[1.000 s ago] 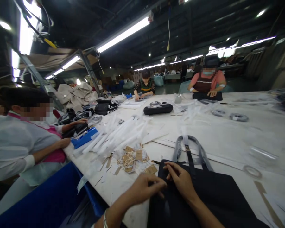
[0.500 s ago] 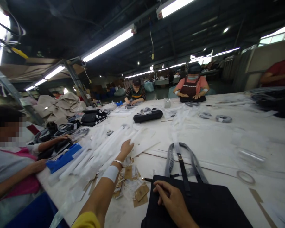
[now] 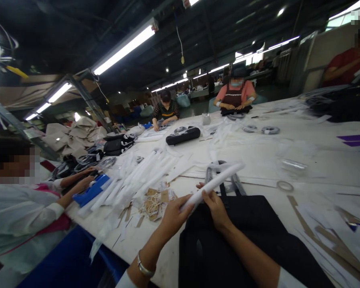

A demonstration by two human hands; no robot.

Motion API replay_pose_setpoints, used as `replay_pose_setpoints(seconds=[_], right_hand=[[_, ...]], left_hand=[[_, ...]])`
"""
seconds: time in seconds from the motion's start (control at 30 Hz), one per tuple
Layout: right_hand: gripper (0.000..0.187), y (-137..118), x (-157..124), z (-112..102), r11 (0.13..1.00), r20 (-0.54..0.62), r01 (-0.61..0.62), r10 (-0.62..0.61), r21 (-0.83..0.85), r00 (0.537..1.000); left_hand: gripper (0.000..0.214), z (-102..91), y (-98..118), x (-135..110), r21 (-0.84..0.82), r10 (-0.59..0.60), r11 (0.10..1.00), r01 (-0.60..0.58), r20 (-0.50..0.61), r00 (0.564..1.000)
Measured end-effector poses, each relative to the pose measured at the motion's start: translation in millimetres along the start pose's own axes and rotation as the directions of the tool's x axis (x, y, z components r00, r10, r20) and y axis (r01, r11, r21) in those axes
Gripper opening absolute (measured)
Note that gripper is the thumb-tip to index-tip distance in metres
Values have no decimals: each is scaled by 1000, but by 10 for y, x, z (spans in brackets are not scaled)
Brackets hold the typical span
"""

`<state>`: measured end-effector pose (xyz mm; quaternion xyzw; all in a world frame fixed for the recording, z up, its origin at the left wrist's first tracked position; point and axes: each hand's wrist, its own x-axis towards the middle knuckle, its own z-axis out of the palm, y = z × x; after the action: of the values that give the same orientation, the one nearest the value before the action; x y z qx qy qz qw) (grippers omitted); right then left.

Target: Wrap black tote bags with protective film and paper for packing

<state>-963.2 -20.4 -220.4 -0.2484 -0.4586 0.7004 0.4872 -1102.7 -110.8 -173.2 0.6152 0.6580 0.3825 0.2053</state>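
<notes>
Both of my hands hold a slim white roll of thin sheet material (image 3: pixel 223 178), slanting up to the right above a black handbag (image 3: pixel 234 248). My left hand (image 3: pixel 179 212) is closed round the lower end of the roll. Higher up, my right hand (image 3: pixel 216 209) grips it with the fingers bent round its side. The bag lies flat in front of me, its handles (image 3: pixel 236 185) wrapped in greyish plastic and partly hidden behind the roll. Left of my hands is a heap of brown tags with white strings (image 3: pixel 156 204).
More white rolls (image 3: pixel 129 176) lie to the left, beside a blue piece (image 3: pixel 91 191) near a co-worker's hands. Farther back sits a black bag (image 3: pixel 183 136). A tape ring (image 3: pixel 285 186) and brown strips (image 3: pixel 303 224) lie right. Two people work across the table (image 3: pixel 252 152).
My left hand has come back from the pile of white rolls with one roll. My right hand has lifted off the bag and grips that roll too. The view has shifted.
</notes>
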Motion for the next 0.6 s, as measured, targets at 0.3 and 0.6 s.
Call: replay_pose_setpoints(seconds=[0.3, 0.6], right_hand=[[38, 76, 113, -94, 883, -97, -50, 107, 466, 989], [51, -114, 304, -284, 918, -393, 227, -87, 326, 916]], left_hand=[[53, -321, -159, -622, 574, -180, 780, 251, -178, 967], [60, 194, 416, -918, 599, 289, 796, -89, -246, 925]])
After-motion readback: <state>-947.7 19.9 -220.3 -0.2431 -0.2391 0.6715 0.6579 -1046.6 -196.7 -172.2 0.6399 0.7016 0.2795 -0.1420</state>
